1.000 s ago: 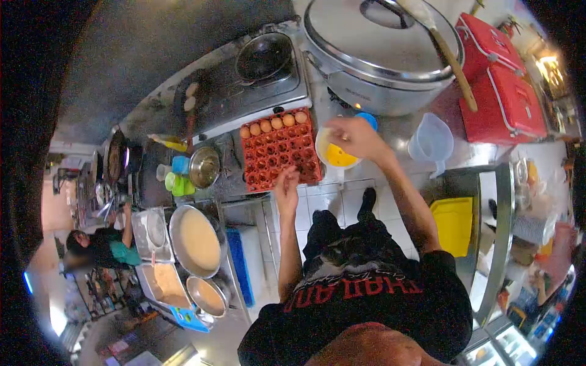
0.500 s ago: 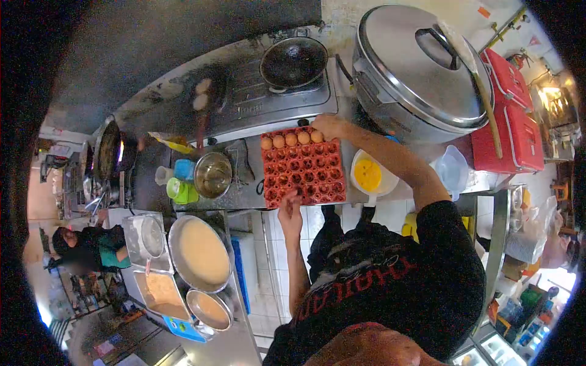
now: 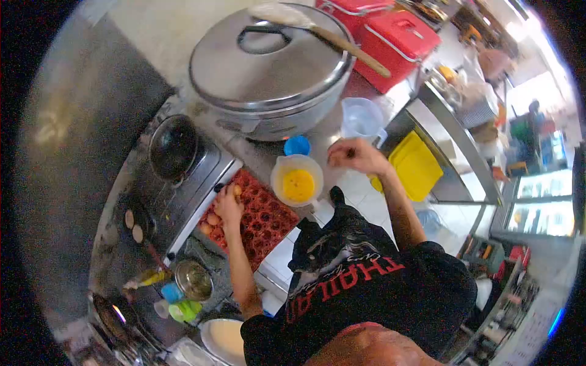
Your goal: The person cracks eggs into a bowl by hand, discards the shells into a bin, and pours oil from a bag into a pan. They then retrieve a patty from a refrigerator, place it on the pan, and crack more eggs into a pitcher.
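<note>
- The left hand (image 3: 229,209) is placed over the red egg tray (image 3: 265,222), left of centre in the frame; its fingers are bent, and an egg (image 3: 237,190) is seen right at their tips, though whether it is gripped cannot be told.
- More brown eggs (image 3: 213,219) are seated along the tray's left edge, beside the left hand; many of the tray's cups are bare.
- The right hand (image 3: 361,157) is held at the centre right, apart from the tray; its fingers are loosely curled, and whether anything is held in them cannot be told.
- Between the two hands, a pale jug (image 3: 278,181) is set on the worktop (image 3: 256,149), with yellow egg (image 3: 298,185) contained in it.
- A blue cup (image 3: 297,146) is placed just above the jug, and a clear jug (image 3: 361,118) is seen above the right hand.
- The top centre is filled by a large lidded pot (image 3: 262,79), across whose lid a wooden-handled paddle (image 3: 351,47) is laid.
- A dark wok (image 3: 174,147) is rested on the stove (image 3: 204,174), at the left.
</note>
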